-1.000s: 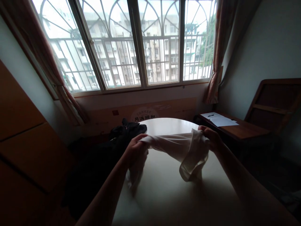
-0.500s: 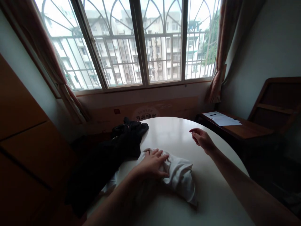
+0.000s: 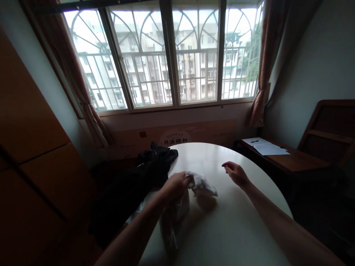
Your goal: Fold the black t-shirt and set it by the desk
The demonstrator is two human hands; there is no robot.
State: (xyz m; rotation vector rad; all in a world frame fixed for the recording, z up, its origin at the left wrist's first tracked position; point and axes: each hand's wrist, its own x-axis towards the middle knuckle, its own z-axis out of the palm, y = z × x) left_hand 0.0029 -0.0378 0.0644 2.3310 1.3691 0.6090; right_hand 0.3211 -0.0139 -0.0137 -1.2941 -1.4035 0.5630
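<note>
Some white cloth (image 3: 202,184) hangs pinched in the left hand (image 3: 176,184), right hand (image 3: 236,173) loosely curled.

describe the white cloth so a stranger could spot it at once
In front of the barred window stands a white table with a rounded far edge. Over its top, right of the black heap, the person's left hand grips the white cloth. Unlike the heap, it is pale, and a hand holds it.

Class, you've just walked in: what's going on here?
A person's left hand grips a bunched white cloth over a round white table. The right hand is apart from the cloth, loosely curled, with nothing visible in it. A heap of dark fabric lies at the table's left side.
</note>
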